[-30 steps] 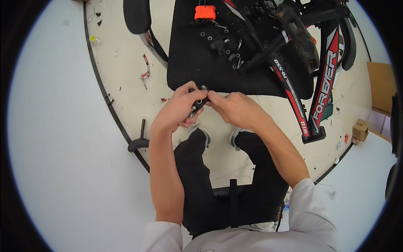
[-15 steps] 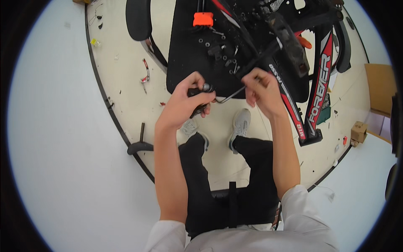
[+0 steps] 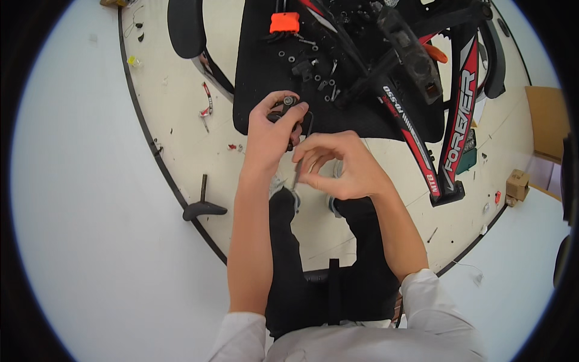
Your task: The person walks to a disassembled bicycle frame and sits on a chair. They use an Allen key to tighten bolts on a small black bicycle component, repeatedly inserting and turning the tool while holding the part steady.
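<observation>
Near centre, toward 12 o'clock: left hand [image 3: 271, 127] clamped on a dark part [image 3: 289, 102], partly hidden by its fingers. At its 4 o'clock, right hand [image 3: 339, 168], curled at a thin rod [image 3: 310, 124]; grip cannot be told. Beyond, chair seat [image 3: 256, 72] with nuts [image 3: 292, 59]; bicycle frame [image 3: 461, 120], 2 o'clock.

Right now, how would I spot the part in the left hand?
Find the black chair seat. By its near-left corner, the left hand grips a dark part with a round end. Unlike the loose nuts lying there, it is clasped in a hand.
</observation>
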`<state>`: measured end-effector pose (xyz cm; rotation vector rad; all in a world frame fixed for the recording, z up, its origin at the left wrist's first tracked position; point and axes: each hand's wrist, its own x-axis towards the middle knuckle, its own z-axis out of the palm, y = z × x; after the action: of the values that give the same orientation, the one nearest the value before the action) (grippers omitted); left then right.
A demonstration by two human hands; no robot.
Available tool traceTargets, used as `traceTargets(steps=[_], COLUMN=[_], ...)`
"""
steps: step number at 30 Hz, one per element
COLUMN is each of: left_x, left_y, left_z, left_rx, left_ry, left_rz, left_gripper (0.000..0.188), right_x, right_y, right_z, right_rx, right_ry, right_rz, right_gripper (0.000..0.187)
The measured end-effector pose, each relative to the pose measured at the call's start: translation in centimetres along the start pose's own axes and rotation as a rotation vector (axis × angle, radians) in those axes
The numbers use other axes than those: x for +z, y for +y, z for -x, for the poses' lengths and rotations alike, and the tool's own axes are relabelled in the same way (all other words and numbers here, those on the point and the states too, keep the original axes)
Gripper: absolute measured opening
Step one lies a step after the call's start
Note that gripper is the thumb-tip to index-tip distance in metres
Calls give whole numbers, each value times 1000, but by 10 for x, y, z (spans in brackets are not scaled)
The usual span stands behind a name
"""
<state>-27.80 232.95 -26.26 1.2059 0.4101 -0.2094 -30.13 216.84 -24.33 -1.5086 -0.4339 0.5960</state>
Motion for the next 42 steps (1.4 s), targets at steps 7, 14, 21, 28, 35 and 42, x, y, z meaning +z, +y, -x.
traceTargets(steps=[7, 14, 21, 28, 35, 42], left_x=[-10, -13, -3, -14, -2, -22], left_y=[19, 25, -6, 12, 18, 21], left_z=[18, 23, 17, 16, 21, 11], left_rx=[-82, -234, 82, 120, 195, 182], left_ry=[-47, -306, -6, -14, -31, -40], left_rz=[157, -62, -438, 175, 217, 562], left_gripper=[12, 15, 14, 13, 15, 15], right_x=[-13, -23, -8, -10, -8, -31], right_y=[6, 14, 12, 16, 8, 6], right_z=[-7, -16, -6, -6, -9, -17], right_rx=[125, -385, -297, -170, 155, 57], right_ry=[54, 701, 422, 351, 267, 373], right_rz=[333, 653, 191, 140, 29, -1248], right_gripper=[24, 28, 29, 22, 23, 61])
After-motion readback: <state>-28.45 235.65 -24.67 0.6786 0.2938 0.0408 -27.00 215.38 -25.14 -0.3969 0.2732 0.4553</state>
